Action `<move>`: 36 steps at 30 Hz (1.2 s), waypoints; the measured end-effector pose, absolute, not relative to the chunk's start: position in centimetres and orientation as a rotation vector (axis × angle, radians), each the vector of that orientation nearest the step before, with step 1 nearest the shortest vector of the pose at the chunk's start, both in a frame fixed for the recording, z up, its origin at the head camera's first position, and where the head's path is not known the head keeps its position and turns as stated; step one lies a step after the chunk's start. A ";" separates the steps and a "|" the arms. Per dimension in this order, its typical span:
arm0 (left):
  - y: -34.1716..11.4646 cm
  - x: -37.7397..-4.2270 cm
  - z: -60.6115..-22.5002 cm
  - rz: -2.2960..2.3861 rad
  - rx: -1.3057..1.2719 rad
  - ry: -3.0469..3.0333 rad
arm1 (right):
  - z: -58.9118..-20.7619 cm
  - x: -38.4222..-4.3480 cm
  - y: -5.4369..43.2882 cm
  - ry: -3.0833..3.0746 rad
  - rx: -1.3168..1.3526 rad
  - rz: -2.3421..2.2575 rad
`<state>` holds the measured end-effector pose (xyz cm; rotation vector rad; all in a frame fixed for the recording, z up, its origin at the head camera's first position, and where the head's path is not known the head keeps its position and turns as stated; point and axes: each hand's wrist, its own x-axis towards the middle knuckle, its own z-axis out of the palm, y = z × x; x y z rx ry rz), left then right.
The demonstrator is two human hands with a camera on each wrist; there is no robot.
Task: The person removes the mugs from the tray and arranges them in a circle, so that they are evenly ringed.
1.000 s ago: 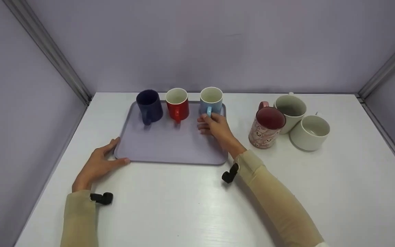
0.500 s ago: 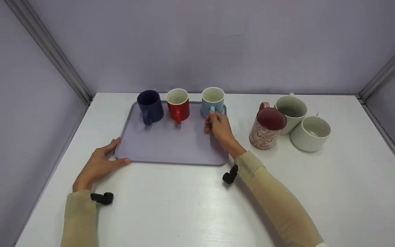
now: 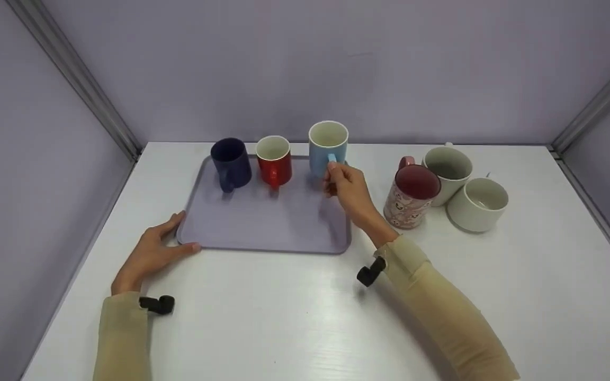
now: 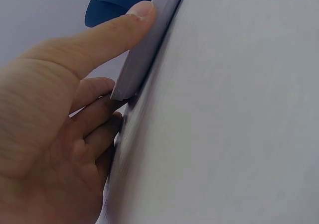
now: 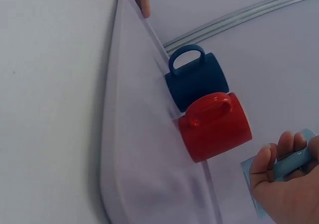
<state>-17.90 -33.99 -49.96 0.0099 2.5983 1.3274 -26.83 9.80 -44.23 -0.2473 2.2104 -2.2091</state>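
Observation:
Raised above the tray's back right corner is a light blue mug (image 3: 318, 152), white inside, its handle toward me. My right hand (image 3: 352, 193) grips that handle; in the right wrist view its fingers curl round the handle (image 5: 292, 162). My left hand (image 3: 149, 256) holds the front left corner of the purple-grey tray (image 3: 262, 227), thumb on the front edge and fingers along the left side. Along the tray's back stand a dark blue mug (image 3: 237, 169) and a red mug (image 3: 281, 170), both upright with handles toward me.
Right of the tray, a pink patterned mug (image 3: 406, 203) with a dark red inside stands close to a tall white mug (image 3: 445, 185) and a wider white cup (image 3: 474, 214). A pale wall (image 3: 305, 69) rises behind the white table (image 3: 241, 317).
My right hand has closed on the light blue mug's handle and lifted the mug upward off the tray. My left hand and the other mugs stay where they were.

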 end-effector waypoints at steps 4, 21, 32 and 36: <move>-34.1 -18.1 -50.0 1.322 0.007 2.602 | -42.1 -25.3 11.0 2.181 -0.340 -2.225; -34.4 -18.1 -50.0 1.314 -0.021 2.591 | -34.6 -18.7 20.3 2.111 -0.483 -2.257; -34.5 -18.1 -49.9 1.328 -0.015 2.595 | -33.8 -15.9 27.1 1.950 -0.698 -2.343; -34.3 -18.0 -49.9 1.327 -0.023 2.590 | -34.2 -15.3 29.4 1.956 -0.675 -2.345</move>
